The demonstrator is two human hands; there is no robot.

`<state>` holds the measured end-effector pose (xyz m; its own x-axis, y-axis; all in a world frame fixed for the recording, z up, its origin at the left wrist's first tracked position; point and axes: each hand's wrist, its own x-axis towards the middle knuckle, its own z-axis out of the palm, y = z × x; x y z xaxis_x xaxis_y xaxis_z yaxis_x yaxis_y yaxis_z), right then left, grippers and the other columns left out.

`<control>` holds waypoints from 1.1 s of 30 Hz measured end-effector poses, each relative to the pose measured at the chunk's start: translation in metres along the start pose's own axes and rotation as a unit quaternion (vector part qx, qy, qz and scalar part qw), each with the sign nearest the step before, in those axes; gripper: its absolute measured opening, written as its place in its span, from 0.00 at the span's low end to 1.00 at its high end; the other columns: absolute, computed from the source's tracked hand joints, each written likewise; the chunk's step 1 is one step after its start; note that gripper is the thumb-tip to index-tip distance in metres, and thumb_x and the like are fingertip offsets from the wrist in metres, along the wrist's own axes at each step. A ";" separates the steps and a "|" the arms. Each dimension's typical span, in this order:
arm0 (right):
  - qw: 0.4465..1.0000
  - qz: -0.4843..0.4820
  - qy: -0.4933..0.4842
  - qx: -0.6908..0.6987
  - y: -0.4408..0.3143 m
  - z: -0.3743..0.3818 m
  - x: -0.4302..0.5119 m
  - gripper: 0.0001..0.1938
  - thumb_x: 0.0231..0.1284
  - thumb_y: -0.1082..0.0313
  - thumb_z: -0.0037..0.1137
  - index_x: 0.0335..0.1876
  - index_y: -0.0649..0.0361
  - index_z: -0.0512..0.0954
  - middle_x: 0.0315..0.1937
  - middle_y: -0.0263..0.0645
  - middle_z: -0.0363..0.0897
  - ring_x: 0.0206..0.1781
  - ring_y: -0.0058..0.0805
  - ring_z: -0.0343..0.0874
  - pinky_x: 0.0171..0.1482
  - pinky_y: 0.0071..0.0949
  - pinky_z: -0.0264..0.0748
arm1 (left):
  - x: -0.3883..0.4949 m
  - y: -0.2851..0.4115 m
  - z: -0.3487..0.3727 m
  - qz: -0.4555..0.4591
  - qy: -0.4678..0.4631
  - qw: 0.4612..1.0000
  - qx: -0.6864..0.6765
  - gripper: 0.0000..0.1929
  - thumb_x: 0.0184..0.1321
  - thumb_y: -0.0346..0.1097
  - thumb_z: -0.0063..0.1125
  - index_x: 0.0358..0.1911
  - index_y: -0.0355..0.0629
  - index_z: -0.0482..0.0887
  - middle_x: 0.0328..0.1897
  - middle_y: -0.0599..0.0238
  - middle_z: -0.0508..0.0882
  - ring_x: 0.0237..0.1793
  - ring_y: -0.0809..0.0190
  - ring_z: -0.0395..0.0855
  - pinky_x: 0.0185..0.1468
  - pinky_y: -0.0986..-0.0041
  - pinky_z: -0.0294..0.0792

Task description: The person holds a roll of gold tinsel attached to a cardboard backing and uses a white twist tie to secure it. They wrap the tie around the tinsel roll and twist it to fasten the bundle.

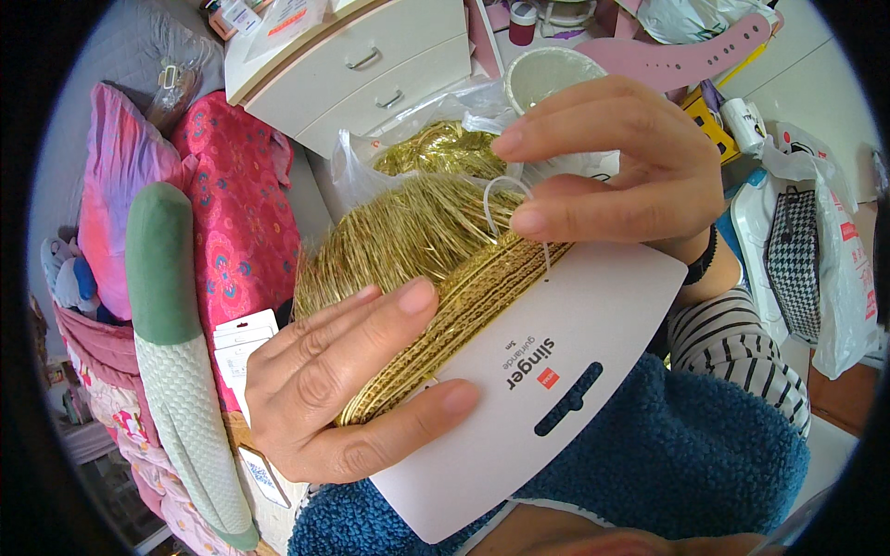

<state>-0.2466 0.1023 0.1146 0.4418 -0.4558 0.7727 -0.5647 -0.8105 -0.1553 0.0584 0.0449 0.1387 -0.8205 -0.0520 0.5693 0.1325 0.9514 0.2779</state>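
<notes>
A gold fringe garland (403,243) lies folded with its braided band along the upper edge of a pale printed cardboard header card (549,347). My left hand (348,389) grips the lower left end of the band and card, fingers over the gold band and thumb on the card. Over the upper right end, the thumb and a finger of my right hand (612,160) are at a thin clear plastic loop (506,179), which passes down to a small hole in the card. The fingertips partly hide how the loop is held. The card rests over a blue fleecy garment (667,445).
Beyond the fringe, a clear plastic bag (348,163) holds more gold tinsel (445,149). A whitish bin (549,73) and a white drawer unit (354,69) stand behind. At left are a long green-and-white cushion (174,389) and white cards (243,340); plastic bags (845,278) lie right.
</notes>
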 end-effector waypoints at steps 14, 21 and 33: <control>1.000 -0.013 0.000 0.009 0.003 0.002 0.000 0.12 0.50 0.74 0.74 0.41 0.48 0.90 0.50 0.44 0.88 0.50 0.38 0.87 0.49 0.34 0.85 | 0.001 0.005 -0.003 -0.034 -0.019 0.999 -0.015 0.14 0.58 0.37 0.67 0.49 0.53 0.92 0.62 0.38 0.84 0.50 0.47 0.91 0.52 0.59 0.85; 0.988 0.049 -0.029 0.144 0.006 0.007 0.001 0.08 0.57 0.72 0.68 0.41 0.52 0.90 0.48 0.44 0.89 0.47 0.35 0.88 0.44 0.28 0.83 | -0.006 -0.005 0.003 -0.074 0.021 0.995 -0.065 0.14 0.58 0.36 0.69 0.49 0.46 0.91 0.59 0.36 0.85 0.52 0.44 0.90 0.53 0.60 0.84; 0.913 0.180 -0.017 0.367 0.033 0.024 -0.006 0.13 0.70 0.78 0.52 0.55 0.66 0.84 0.56 0.44 0.84 0.62 0.34 0.81 0.63 0.29 0.74 | -0.019 -0.047 0.044 -0.177 0.246 0.923 -0.237 0.20 0.51 0.26 0.76 0.49 0.32 0.88 0.54 0.31 0.87 0.55 0.41 0.89 0.56 0.62 0.81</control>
<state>-0.2515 0.0697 0.0902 0.3481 -0.7415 0.5736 -0.0634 -0.6291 -0.7747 0.0432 0.0147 0.0814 -0.5220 -0.5771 0.6281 0.2284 0.6149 0.7548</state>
